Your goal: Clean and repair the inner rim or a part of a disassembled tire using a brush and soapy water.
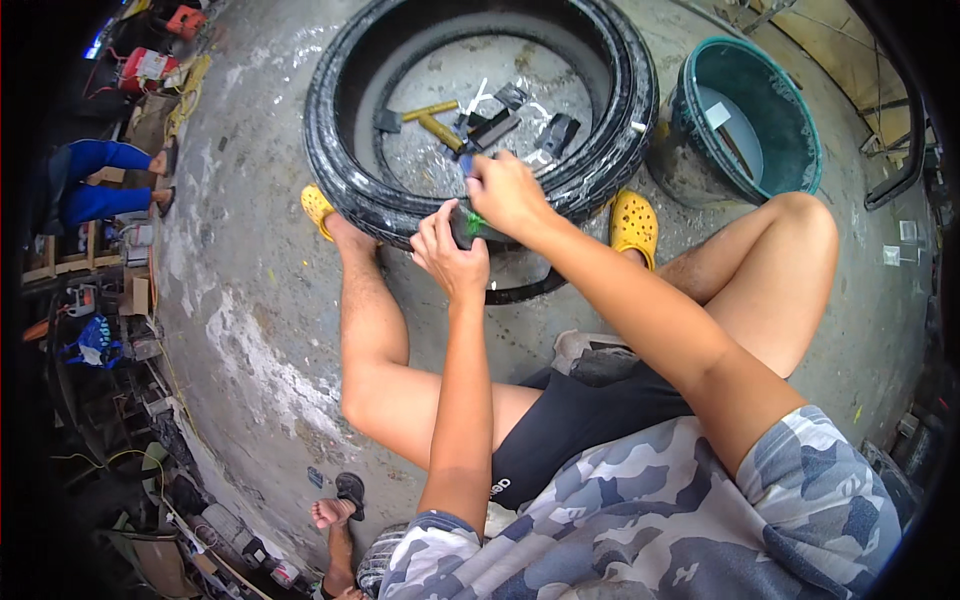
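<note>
Head view. Wearer sits low on a concrete floor point(270, 260), knees spread, a big black tire point(335, 150) lying flat between the feet. Both hands meet at the tire's near edge. Left hand point(455, 258): grip closed, fingers over the top and thumb at the side, on a dark piece with green marks point(470, 224); can't tell whether that is part of the tire or separate. Right hand point(510, 195): just beyond the left, grip curled tight round a small blue thing point(466, 164), blurred, kind unclear.

Inside the tire's ring, on the floor: a hammer-like tool point(428, 111) with yellow handle and dark head, a yellow-brown cylinder point(440, 132) near it, dark blocks point(495, 130) in a loose pile, another dark piece point(558, 134) right of them. Yellow clogs point(634, 226) on the wearer's feet, one either side, by the tire.

Right of the tire: green bucket point(790, 130), cloudy liquid point(742, 135) in it, a thin stick-like item point(735, 152) inside. Far left: another person's legs in blue trousers point(105, 165), red machine point(143, 70), clutter. Lower left: somebody's bare foot point(331, 512) beside a dark sandal point(350, 490).
</note>
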`<state>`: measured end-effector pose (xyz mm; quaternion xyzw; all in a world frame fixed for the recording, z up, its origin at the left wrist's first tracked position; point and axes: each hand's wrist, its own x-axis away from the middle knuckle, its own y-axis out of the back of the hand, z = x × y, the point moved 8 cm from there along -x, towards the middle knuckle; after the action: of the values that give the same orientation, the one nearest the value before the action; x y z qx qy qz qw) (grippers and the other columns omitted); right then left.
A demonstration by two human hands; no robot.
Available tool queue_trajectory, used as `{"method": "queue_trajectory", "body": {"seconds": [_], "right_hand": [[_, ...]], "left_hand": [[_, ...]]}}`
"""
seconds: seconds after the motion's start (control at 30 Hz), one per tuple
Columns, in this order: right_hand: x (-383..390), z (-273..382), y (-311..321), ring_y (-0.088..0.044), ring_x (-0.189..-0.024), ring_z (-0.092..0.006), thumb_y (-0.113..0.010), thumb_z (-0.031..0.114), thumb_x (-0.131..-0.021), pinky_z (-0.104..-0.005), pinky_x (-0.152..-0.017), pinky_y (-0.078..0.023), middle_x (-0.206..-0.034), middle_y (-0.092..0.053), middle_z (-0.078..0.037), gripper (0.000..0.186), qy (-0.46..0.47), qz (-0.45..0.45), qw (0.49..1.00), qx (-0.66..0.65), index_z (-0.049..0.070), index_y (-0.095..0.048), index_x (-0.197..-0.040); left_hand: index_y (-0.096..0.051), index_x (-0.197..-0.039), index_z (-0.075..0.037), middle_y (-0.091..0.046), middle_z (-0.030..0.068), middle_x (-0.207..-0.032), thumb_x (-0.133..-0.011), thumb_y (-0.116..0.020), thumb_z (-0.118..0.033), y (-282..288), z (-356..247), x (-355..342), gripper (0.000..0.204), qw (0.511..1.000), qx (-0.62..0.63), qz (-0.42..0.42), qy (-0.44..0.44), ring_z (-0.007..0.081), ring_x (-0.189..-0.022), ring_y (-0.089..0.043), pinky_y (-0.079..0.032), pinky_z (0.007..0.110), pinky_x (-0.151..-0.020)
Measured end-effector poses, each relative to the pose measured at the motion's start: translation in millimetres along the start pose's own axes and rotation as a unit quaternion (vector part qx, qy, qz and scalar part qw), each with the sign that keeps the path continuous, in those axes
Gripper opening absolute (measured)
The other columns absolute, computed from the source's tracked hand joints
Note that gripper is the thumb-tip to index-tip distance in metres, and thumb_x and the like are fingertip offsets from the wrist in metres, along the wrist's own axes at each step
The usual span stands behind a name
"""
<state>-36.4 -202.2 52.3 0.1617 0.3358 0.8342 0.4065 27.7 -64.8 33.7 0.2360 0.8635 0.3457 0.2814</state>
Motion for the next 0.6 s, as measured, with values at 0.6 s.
{"method": "queue_trajectory", "body": {"seconds": [0.6], "right_hand": [[32.9,-14.4,66.9,-0.063,-0.089,-0.0401,-0.066,0.02,-0.088,-0.0455,-0.084,-0.049,-0.088,-0.064,-0.022,0.022,0.019,-0.071,0.988,-0.134,0.0,-0.07,-0.094]], "left_hand": [[-0.064,-0.113,-0.022,-0.045,0.0097,-0.124,-0.076,-0.067,-0.006,23.4,30.0,-7.6,0.041,0.985,-0.02,-0.079,0.154,0.034,-0.119,-0.042,-0.033,0.05,-0.101]]}}
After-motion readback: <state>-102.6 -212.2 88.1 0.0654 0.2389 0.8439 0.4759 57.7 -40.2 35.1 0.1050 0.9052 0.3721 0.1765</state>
